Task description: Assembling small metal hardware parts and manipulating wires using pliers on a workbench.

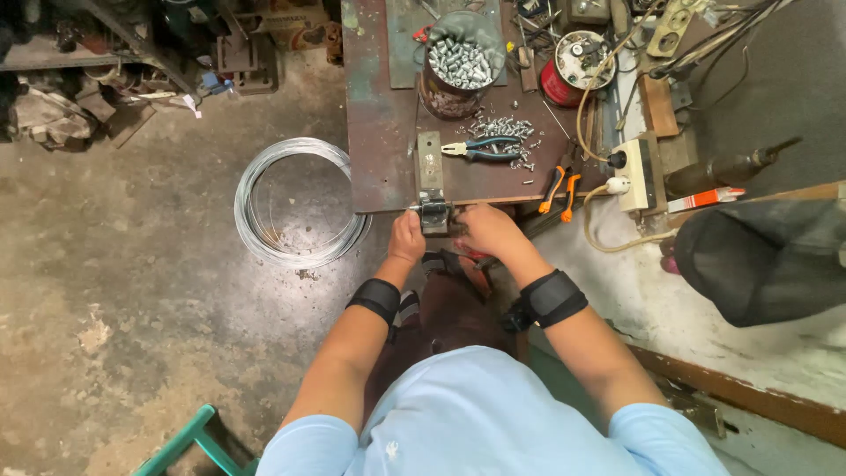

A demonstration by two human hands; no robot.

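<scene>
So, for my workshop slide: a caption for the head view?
Both hands, left hand and right hand, at a small metal fixture on the workbench edge.

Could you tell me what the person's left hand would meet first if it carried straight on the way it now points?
The left hand points up-frame toward the workbench. It already sits beside the small metal fixture at the bench's near edge, so it would probably meet that edge or the fixture first; depth is unclear.
</scene>
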